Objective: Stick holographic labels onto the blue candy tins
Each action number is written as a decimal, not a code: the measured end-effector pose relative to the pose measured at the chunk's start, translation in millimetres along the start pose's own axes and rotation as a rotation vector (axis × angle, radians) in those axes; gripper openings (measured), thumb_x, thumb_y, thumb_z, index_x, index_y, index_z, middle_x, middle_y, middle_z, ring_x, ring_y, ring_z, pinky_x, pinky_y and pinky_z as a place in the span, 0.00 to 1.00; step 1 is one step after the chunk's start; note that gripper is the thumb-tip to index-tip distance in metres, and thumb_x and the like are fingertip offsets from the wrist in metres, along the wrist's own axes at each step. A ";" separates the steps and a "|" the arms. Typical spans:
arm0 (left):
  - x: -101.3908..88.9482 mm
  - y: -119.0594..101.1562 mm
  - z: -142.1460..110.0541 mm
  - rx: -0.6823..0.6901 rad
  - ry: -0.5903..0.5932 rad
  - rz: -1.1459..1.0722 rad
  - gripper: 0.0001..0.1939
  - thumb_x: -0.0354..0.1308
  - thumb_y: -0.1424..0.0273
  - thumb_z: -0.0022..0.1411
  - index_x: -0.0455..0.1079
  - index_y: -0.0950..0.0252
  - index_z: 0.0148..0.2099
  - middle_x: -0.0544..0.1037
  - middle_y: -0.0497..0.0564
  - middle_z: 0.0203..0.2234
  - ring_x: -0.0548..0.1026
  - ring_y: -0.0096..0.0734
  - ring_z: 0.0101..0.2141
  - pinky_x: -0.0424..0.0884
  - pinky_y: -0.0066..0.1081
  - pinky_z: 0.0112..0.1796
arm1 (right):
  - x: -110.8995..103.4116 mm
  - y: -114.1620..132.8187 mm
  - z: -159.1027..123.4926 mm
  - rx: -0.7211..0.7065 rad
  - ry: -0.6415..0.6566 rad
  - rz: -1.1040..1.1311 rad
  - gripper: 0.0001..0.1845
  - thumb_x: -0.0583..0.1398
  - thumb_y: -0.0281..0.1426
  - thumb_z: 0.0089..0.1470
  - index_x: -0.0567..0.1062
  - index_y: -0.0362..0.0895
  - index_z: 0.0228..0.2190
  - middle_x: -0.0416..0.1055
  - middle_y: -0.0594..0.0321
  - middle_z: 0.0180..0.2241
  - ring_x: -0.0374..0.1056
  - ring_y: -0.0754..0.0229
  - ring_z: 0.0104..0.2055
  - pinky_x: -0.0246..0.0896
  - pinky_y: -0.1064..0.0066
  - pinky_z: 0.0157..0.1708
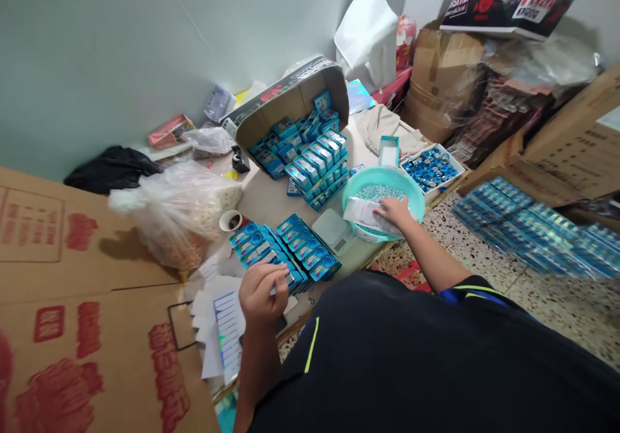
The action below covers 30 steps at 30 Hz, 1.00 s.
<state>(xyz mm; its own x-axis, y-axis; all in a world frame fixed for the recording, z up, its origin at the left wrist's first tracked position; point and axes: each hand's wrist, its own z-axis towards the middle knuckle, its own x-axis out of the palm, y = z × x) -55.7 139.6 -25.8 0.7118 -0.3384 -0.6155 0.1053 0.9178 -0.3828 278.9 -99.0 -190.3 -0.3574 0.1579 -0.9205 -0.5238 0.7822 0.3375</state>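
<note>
Remotely, I'm seeing a crumpled black plastic bag (113,169) lying near a large brown cardboard box (121,320) (it's bearing red print), and a black printed carton (498,11) resting atop a taped brown cardboard box (436,64).

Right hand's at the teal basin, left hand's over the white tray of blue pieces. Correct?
Not the left hand: the head view shows it by the stacked blue packs. The right hand is at the teal basin, as you say.
</note>
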 end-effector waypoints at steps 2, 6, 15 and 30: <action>16.0 -8.6 17.2 0.031 0.096 0.026 0.07 0.59 0.75 0.63 0.76 0.60 0.42 0.81 0.50 0.35 0.79 0.33 0.37 0.76 0.39 0.48 | -10.3 0.0 -4.7 -0.090 -0.017 -0.010 0.11 0.60 0.35 0.66 0.78 0.41 0.39 0.76 0.48 0.44 0.68 0.46 0.49 0.45 0.51 0.60; 53.3 -23.7 60.0 0.036 0.205 0.091 0.19 0.60 0.70 0.67 0.70 0.61 0.59 0.80 0.54 0.46 0.77 0.39 0.50 0.72 0.40 0.55 | -44.2 14.5 -25.3 -0.263 -0.102 -0.009 0.10 0.59 0.33 0.68 0.78 0.42 0.38 0.75 0.52 0.41 0.68 0.50 0.46 0.43 0.57 0.58; 93.3 -27.9 104.9 0.161 0.362 0.192 0.15 0.55 0.68 0.72 0.73 0.57 0.59 0.79 0.51 0.53 0.75 0.39 0.56 0.61 0.48 0.64 | -115.8 59.5 -77.4 -0.689 -0.485 0.153 0.16 0.55 0.40 0.73 0.80 0.49 0.39 0.74 0.62 0.33 0.67 0.58 0.35 0.46 0.61 0.47; 57.0 -17.2 67.1 0.267 0.066 0.082 0.17 0.60 0.74 0.68 0.71 0.60 0.58 0.81 0.55 0.47 0.80 0.37 0.51 0.80 0.36 0.52 | -114.9 83.2 -69.2 -0.864 -0.348 0.381 0.19 0.56 0.44 0.72 0.81 0.47 0.35 0.73 0.61 0.29 0.67 0.59 0.32 0.52 0.62 0.41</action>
<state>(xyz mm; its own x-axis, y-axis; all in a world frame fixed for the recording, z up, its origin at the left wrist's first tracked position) 29.6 118.4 -8.1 0.6800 -0.2654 -0.6835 0.2344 0.9620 -0.1404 222.9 -93.7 -42.8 -0.4444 0.5819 -0.6811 -0.8525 -0.0410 0.5212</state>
